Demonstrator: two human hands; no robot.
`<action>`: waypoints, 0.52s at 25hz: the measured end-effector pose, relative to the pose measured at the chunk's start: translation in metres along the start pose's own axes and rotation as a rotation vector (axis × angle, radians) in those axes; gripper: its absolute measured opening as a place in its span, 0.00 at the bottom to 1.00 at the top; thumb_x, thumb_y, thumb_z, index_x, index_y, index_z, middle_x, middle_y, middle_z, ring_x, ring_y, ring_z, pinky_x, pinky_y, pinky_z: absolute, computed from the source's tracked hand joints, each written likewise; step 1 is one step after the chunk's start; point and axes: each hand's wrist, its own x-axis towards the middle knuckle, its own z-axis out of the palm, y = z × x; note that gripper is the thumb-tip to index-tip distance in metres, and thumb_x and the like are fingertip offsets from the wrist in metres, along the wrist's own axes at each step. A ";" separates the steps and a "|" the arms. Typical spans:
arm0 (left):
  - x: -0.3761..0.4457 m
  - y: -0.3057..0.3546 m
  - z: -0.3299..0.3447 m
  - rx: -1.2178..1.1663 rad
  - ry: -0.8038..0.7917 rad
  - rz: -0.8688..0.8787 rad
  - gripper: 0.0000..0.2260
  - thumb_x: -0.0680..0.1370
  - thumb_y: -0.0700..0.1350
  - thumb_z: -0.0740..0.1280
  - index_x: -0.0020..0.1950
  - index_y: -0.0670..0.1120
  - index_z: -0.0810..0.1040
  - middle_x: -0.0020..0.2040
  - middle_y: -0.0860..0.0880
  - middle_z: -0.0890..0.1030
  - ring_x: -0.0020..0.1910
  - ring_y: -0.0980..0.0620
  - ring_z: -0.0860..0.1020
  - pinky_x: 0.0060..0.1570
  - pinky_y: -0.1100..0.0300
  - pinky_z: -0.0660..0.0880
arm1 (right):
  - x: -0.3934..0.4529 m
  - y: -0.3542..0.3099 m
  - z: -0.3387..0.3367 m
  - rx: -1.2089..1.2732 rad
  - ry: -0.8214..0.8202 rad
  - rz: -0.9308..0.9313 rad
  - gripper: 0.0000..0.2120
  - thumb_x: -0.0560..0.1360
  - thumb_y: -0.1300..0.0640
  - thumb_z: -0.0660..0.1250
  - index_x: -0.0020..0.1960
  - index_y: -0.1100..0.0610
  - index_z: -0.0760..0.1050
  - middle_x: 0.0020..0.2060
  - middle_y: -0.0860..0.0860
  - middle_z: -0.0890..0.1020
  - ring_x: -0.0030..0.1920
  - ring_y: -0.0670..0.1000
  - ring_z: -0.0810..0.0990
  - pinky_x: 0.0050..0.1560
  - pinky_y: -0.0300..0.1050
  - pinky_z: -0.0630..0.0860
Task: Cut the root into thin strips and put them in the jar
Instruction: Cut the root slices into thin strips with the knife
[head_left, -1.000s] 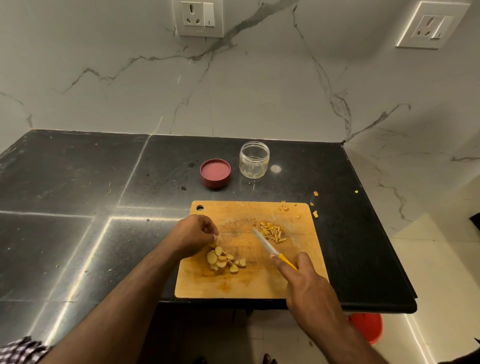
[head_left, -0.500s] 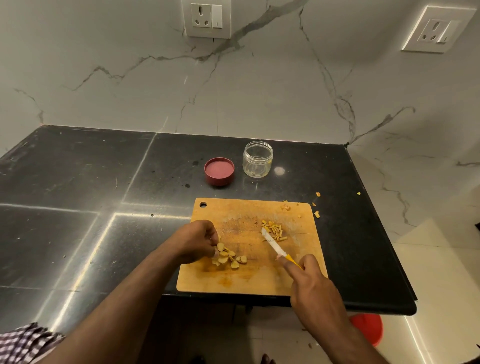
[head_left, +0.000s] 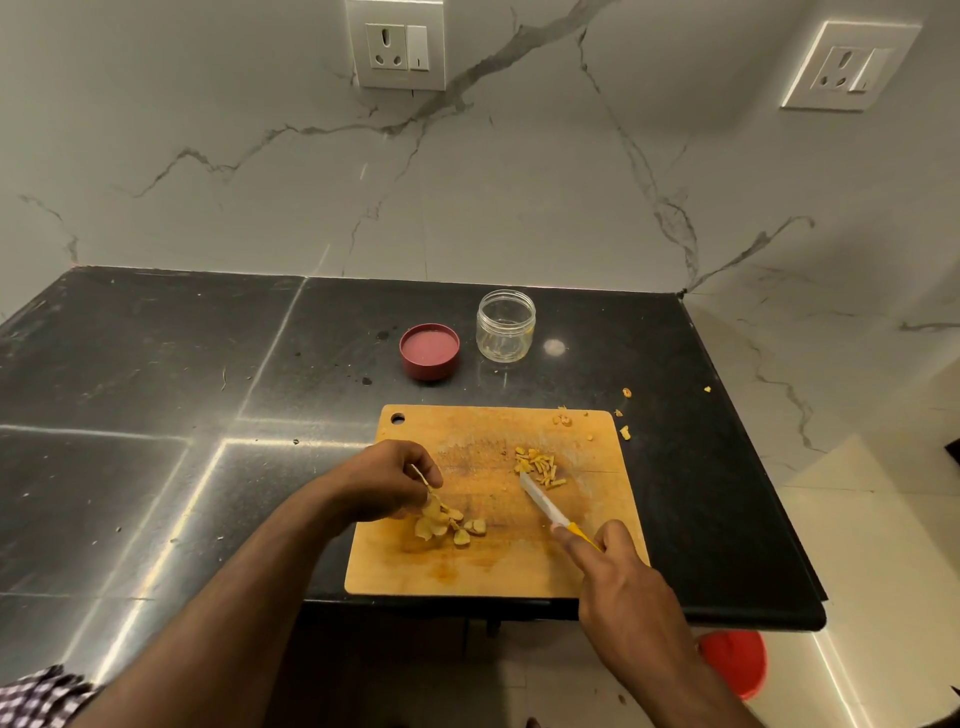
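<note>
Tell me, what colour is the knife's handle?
Yellow. The knife handle shows in the head view, poking out of the right hand.

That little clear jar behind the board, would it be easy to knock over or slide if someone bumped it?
The jar looks squat, about as wide as tall, so it probably resists tipping. It seems empty or nearly so, so it is likely light and might skid on the glossy black counter. With its lid off beside it, whatever goes inside could spill if it toppled.
</note>
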 end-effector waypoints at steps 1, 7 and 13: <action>0.000 0.003 0.001 -0.053 -0.006 0.015 0.09 0.76 0.32 0.68 0.52 0.43 0.81 0.41 0.47 0.79 0.40 0.52 0.77 0.40 0.61 0.77 | 0.000 0.001 -0.001 -0.006 0.013 0.007 0.25 0.82 0.55 0.55 0.76 0.38 0.57 0.51 0.45 0.61 0.35 0.45 0.68 0.37 0.38 0.69; 0.022 0.025 0.029 0.032 0.097 0.063 0.14 0.78 0.31 0.64 0.52 0.48 0.84 0.48 0.51 0.81 0.45 0.52 0.79 0.40 0.58 0.77 | -0.001 -0.008 0.002 0.292 0.011 -0.047 0.25 0.81 0.55 0.59 0.74 0.36 0.61 0.48 0.41 0.66 0.40 0.46 0.74 0.41 0.42 0.75; 0.045 0.025 0.043 0.265 0.180 0.081 0.12 0.79 0.39 0.69 0.60 0.51 0.81 0.55 0.52 0.80 0.53 0.53 0.78 0.43 0.64 0.77 | 0.001 -0.019 -0.003 0.518 -0.038 -0.001 0.22 0.83 0.51 0.56 0.76 0.40 0.59 0.63 0.35 0.65 0.62 0.38 0.66 0.64 0.35 0.65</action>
